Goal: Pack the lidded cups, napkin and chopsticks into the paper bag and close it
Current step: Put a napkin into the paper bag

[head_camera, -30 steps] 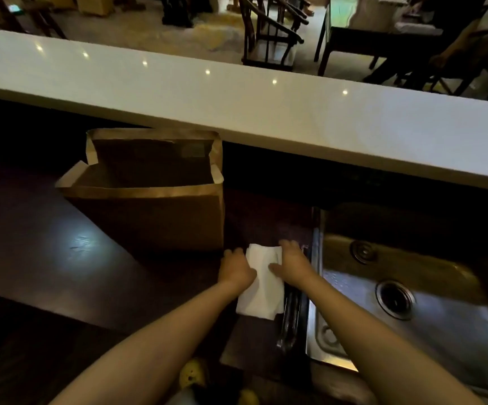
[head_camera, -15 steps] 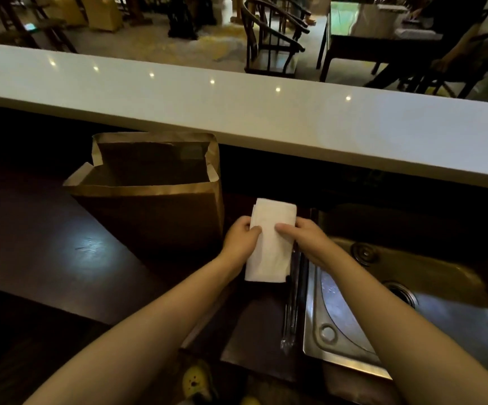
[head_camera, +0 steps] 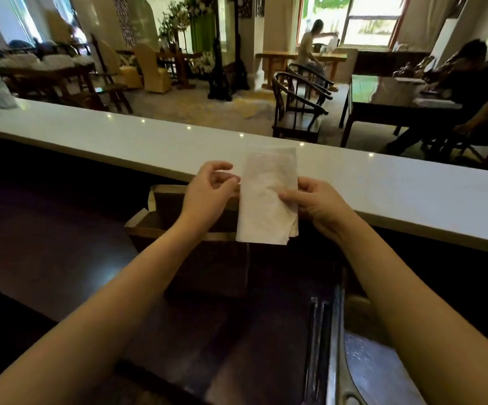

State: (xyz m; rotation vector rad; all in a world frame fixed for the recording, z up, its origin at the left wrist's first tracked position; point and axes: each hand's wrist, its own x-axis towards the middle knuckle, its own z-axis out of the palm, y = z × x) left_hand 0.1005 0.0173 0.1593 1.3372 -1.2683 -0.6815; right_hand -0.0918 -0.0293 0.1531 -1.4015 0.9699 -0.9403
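Folded white paper napkin (head_camera: pixel 267 200) raised upright above the right half of the open brown paper bag (head_camera: pixel 149 226), level with the white counter ledge (head_camera: pixel 397 194). Right hand (head_camera: pixel 315 204) pinching the napkin's right edge between thumb and fingertips; grip firm enough to carry the whole weight. Left hand (head_camera: pixel 207 191) just beside the napkin's left edge, fingers curled and loose; contact with the paper not determinable, probably released. Held high and vertical, presumably to align the napkin with the bag mouth for a straight drop.

Bag standing upright on the dark wooden worktop (head_camera: pixel 47 244), top flaps spread. Interior dark and partly hidden by the forearms; presence of lidded cups inside not determinable. Dark chopsticks in a clear sleeve (head_camera: pixel 315 346) lying on the worktop beside the steel sink rim (head_camera: pixel 336 346), not yet packed.
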